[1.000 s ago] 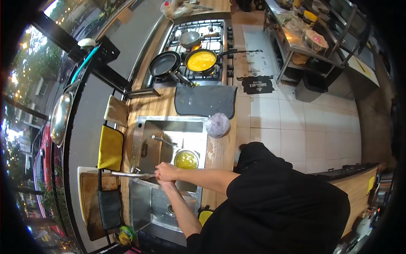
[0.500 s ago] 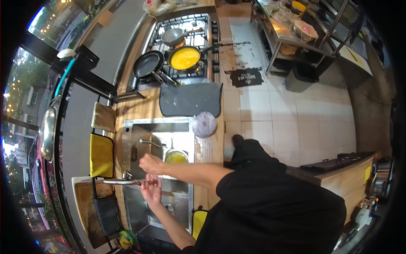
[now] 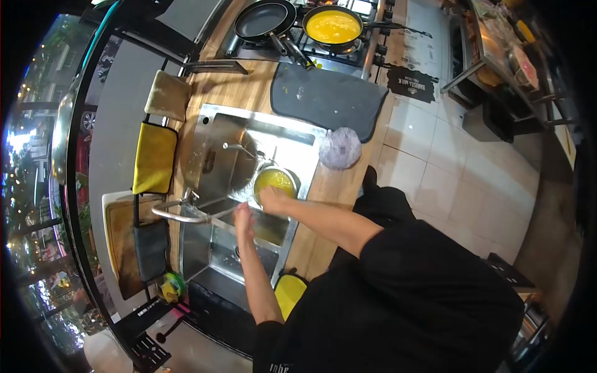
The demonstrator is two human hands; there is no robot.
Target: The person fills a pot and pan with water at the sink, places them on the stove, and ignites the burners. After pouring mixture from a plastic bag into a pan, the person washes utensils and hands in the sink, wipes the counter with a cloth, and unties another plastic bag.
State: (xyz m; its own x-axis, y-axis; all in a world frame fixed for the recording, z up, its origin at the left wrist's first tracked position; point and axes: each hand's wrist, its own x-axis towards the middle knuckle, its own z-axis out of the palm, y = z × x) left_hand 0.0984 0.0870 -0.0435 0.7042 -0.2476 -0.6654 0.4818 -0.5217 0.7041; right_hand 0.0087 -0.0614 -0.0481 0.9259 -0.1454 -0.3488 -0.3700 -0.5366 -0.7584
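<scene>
My right hand (image 3: 273,200) reaches over the near rim of a round metal pan (image 3: 293,179) in the sink. Its fingers look curled, and their tips are hidden against the pan's yellowish, frothy contents (image 3: 273,181). Beside it, my left hand (image 3: 244,219) has its fingers drawn together at the end of a thin grey line running from the tap spout (image 3: 180,216). I cannot tell whether that line is water or part of the tap. The steel sink (image 3: 305,140) has two basins, and the pan stands in the far one.
A dark mat (image 3: 329,96) and a greyish-purple round bundle (image 3: 340,149) lie beside the sink. A pan of yellow food (image 3: 334,27) and a dark pan (image 3: 261,22) stand on the stove. Cloths, one yellow (image 3: 154,158), hang on a rail behind the tap.
My right hand has moved from near the tap to the pan. My left hand has turned from open palm-up, and its fingers have come together. The view has shifted towards the sink.
</scene>
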